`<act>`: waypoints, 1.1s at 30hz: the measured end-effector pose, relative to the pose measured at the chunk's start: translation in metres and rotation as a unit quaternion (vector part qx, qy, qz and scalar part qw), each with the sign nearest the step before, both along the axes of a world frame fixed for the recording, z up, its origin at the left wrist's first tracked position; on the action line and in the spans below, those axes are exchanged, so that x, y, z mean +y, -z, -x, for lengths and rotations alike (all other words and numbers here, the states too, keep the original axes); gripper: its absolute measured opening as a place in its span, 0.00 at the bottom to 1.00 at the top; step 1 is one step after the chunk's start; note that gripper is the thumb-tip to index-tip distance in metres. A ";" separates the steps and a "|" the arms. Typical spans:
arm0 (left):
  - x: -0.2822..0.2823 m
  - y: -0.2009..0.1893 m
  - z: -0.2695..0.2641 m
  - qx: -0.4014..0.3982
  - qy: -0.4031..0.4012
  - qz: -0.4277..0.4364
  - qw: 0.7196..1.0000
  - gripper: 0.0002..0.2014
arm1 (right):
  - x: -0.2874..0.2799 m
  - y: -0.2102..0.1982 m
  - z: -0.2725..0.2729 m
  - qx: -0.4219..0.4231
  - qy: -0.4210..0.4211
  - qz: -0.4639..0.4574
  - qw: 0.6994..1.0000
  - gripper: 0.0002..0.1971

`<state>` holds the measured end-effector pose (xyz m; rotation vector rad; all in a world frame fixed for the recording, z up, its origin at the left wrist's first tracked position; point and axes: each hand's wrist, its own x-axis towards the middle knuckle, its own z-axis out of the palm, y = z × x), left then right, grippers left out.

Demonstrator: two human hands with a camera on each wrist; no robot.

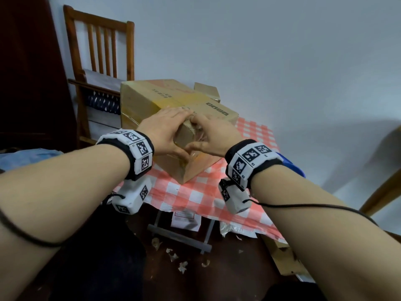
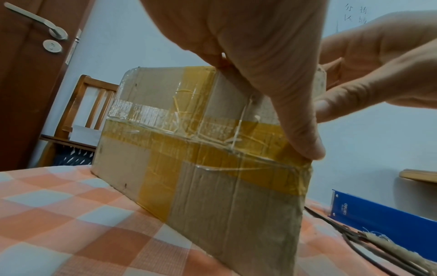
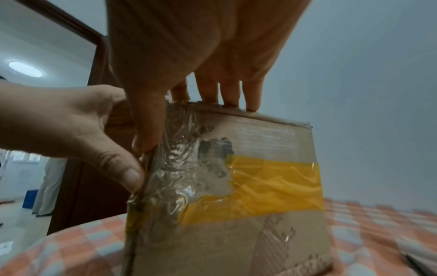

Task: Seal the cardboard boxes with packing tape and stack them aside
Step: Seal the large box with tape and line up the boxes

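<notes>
On a checked tablecloth, taped cardboard box, left hand and right hand flat, fingers straight, pressing clear tape over its near corner.

Both bare forearms reach forward, each wrist wearing a marker-covered band, and the left hand and right hand meet side by side, fingers straight and pressed flat on top, both thumbs angled down until their tips nearly touch.
</notes>
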<state>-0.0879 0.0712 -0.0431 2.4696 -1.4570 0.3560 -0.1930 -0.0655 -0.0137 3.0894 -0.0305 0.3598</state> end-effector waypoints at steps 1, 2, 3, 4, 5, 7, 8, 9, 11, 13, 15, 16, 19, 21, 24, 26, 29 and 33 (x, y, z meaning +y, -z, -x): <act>0.000 0.000 0.000 0.004 -0.003 0.003 1.000 0.62 | 0.001 0.000 -0.001 0.006 0.003 0.006 1.000 0.33; 0.000 0.000 0.001 0.011 -0.006 0.006 1.000 0.63 | 0.003 0.000 -0.001 0.003 0.004 0.009 1.000 0.28; 0.000 -0.001 0.002 0.020 -0.008 0.009 1.000 0.65 | 0.006 0.001 -0.001 -0.014 0.008 0.008 1.000 0.23; 0.000 -0.001 0.003 0.029 -0.009 0.014 0.999 0.66 | 0.008 0.002 -0.001 -0.038 0.013 0.004 0.999 0.18; 0.000 -0.001 0.003 0.039 -0.013 0.017 0.999 0.68 | 0.012 0.003 -0.002 -0.056 0.019 0.005 0.998 0.15; 0.000 -0.002 0.003 0.057 -0.020 0.020 0.998 0.71 | 0.020 0.007 -0.006 -0.062 0.030 0.038 0.997 0.18; -0.001 -0.002 0.002 0.064 -0.022 0.022 0.997 0.73 | 0.023 0.008 -0.008 -0.058 0.040 0.061 0.996 0.20; -0.002 -0.002 0.002 0.071 -0.022 0.025 0.997 0.74 | 0.025 0.009 -0.010 -0.057 0.049 0.078 0.994 0.22; -0.002 -0.003 0.002 0.081 -0.021 0.031 0.996 0.74 | 0.029 0.007 -0.012 -0.058 0.052 0.090 0.993 0.22; -0.002 -0.004 0.004 0.085 -0.022 0.031 0.996 0.75 | 0.031 0.004 -0.015 -0.061 0.043 0.099 0.992 0.21; -0.003 -0.004 0.004 0.089 -0.020 0.032 0.995 0.75 | 0.033 0.002 -0.017 -0.064 0.038 0.104 0.992 0.19; -0.003 -0.004 0.004 0.093 -0.021 0.034 0.995 0.75 | 0.035 0.002 -0.016 -0.064 0.038 0.107 0.991 0.19; -0.004 -0.004 0.003 0.093 -0.021 0.044 0.994 0.74 | 0.041 0.002 -0.016 -0.060 0.039 0.122 0.990 0.19; -0.005 -0.004 0.003 0.091 -0.025 0.044 0.995 0.75 | 0.045 -0.002 -0.016 -0.052 0.032 0.137 0.989 0.17; -0.004 -0.005 0.002 0.100 -0.036 0.040 0.994 0.78 | 0.049 -0.012 -0.016 -0.018 0.029 0.150 0.988 0.13; -0.003 -0.004 0.002 0.097 -0.033 0.039 0.994 0.79 | 0.048 -0.014 -0.016 -0.022 0.042 0.150 0.988 0.12; -0.004 -0.003 0.003 0.089 -0.024 0.042 0.995 0.76 | 0.046 -0.005 -0.017 -0.049 0.069 0.129 0.988 0.13; -0.004 -0.002 0.003 0.082 -0.017 0.043 0.996 0.74 | 0.042 0.005 -0.022 -0.072 0.068 0.152 0.983 0.16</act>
